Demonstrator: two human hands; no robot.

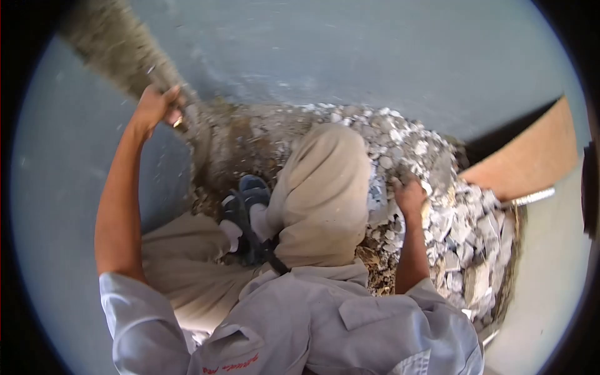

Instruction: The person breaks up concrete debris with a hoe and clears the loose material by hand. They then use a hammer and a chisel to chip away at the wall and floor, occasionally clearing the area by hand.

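My left hand (161, 109) is raised at the rough, bare strip (122, 53) between two grey painted wall faces. Its fingers are curled, and a small bright glint shows by the fingertips; motion blur hides what they hold, if anything. Low on the right, my right hand (410, 194) reaches down onto the heap of broken rubble (462, 231). Its fingers look apart and touch the loose pieces, though the tips are partly lost among them. A pale bluish scrap (376, 190) lies between that hand and my bent knee (328, 181).
I crouch in a narrow corner, my shoes (253, 194) on dusty ground. A grey wall (375, 56) rises ahead. At the right, a curved brown board (531, 153) leans over the rubble beside a pale surface (550, 250). Larger flat chunks (478, 278) lie nearer to me.
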